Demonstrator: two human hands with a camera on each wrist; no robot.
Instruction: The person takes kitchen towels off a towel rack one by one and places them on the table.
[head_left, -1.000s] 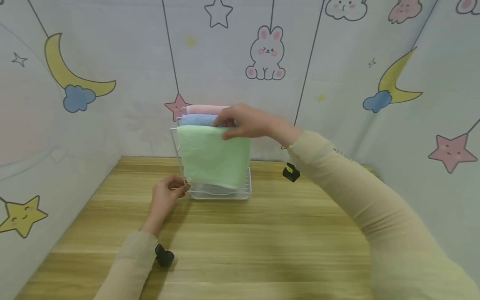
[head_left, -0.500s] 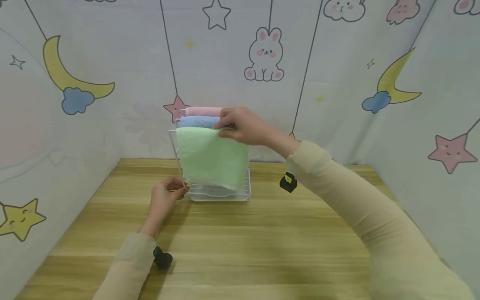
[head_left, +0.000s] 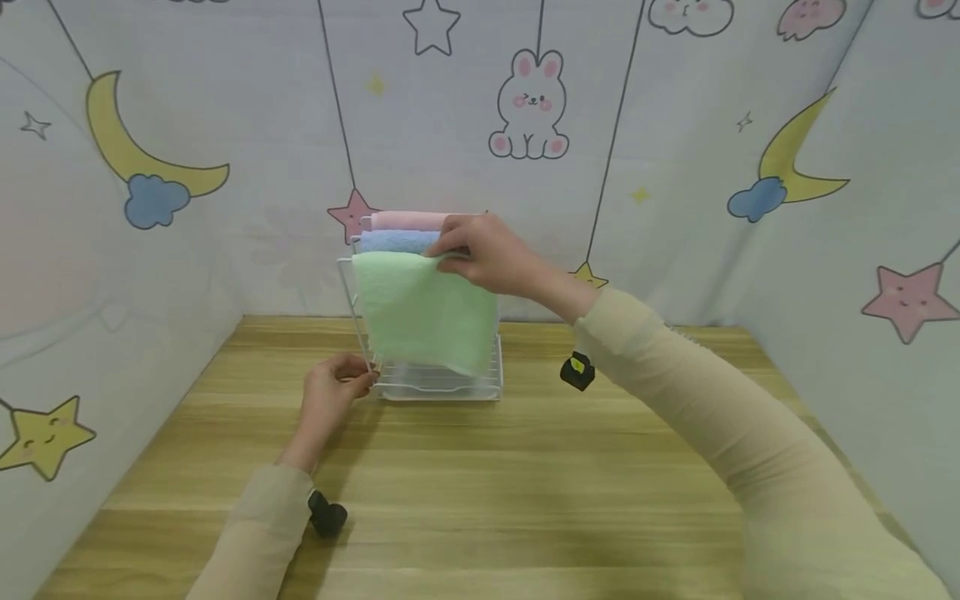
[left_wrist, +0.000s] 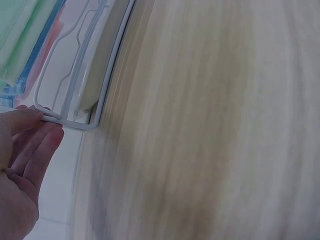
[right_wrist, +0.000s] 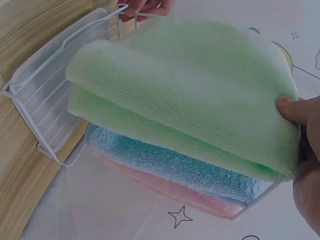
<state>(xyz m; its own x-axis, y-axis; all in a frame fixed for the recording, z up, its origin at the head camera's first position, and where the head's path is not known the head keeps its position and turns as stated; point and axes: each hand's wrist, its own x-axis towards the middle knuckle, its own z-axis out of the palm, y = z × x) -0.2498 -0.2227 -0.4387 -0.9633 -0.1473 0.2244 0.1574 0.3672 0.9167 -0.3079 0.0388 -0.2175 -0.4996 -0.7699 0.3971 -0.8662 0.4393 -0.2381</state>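
A white wire rack [head_left: 438, 388] stands on the wooden table, with three folded towels draped over its bars. The light green towel [head_left: 423, 308] hangs at the front, the blue towel [head_left: 397, 242] behind it and the pink towel [head_left: 411, 221] at the back. My right hand [head_left: 491, 254] pinches the green towel's top edge, thumb in front, as the right wrist view also shows its thumb [right_wrist: 295, 110] on the cloth. Low at the rack's left side, my left hand [head_left: 336, 387] pinches the white wire [left_wrist: 52, 119] of the frame between thumb and fingers.
Under the rack's wire base lies a pale tray [right_wrist: 55, 75]. The wooden table [head_left: 525, 483] reaches back to a white cloth backdrop [head_left: 450, 133] printed with moons, stars and a rabbit, which also rises at both sides.
My right hand has come slightly lower along the green towel's top edge since a second ago. My left hand keeps its hold on the rack's wire.
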